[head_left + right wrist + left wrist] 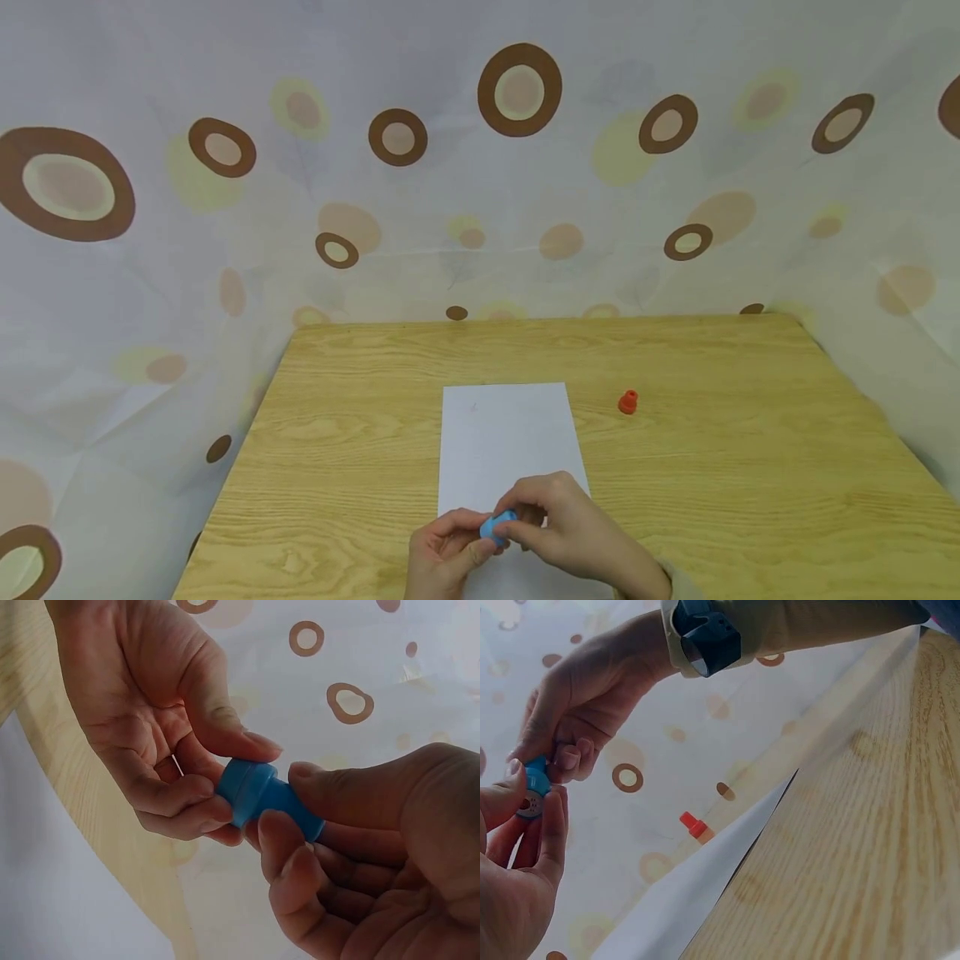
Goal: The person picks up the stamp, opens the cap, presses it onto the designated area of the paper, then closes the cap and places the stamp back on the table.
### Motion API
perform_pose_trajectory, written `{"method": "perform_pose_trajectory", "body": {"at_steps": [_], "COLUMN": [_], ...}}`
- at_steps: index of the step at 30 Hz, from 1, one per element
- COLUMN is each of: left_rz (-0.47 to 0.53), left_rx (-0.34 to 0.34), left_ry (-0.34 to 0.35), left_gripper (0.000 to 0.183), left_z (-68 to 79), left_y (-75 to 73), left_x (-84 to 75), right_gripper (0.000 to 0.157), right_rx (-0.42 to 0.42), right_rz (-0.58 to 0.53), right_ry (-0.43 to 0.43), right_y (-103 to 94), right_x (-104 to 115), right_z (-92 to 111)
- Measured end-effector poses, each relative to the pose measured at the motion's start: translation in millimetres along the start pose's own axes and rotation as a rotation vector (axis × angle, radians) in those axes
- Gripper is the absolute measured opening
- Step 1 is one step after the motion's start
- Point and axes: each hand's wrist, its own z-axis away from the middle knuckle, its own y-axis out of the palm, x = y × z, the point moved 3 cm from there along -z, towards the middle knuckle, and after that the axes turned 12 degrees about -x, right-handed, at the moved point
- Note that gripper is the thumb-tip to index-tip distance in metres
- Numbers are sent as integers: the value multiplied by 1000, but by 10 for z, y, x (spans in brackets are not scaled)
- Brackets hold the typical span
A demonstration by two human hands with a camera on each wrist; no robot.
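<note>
Both hands hold a small blue plastic piece [497,526], a stepped cylinder with one wide end and one narrower end. My left hand [450,552] grips the wide end between thumb and fingers, seen closely in the right wrist view. On the narrower end, my right hand [375,847] pinches with thumb and curled fingers. A pale face with small dark spots shows on the wide end of the blue piece [534,791] in the left wrist view. Under the hands lies a white sheet of paper [506,446] with a faint small mark near its upper left corner.
A small red stepped piece [628,402] stands on the wooden table [360,417], right of the paper. Patterned white sheeting [457,192] with brown rings rises behind the table and along both sides. A dark band [709,637] circles the right wrist.
</note>
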Motion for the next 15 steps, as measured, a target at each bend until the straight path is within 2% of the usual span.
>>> {"method": "perform_pose_trajectory", "body": {"at_steps": [10, 15], "left_rz": [-8, -24], "left_rx": [-76, -69], "left_ry": [-9, 0], "left_gripper": [27, 26], "left_z": [7, 5], "left_y": [4, -7], "left_x": [6, 24], "right_gripper": [7, 6], "right_rx": [-49, -30], "right_rz": [66, 53], "right_ry": [29, 39], "right_y": [17, 8], "right_x": [-1, -19], "right_z": [4, 1]}}
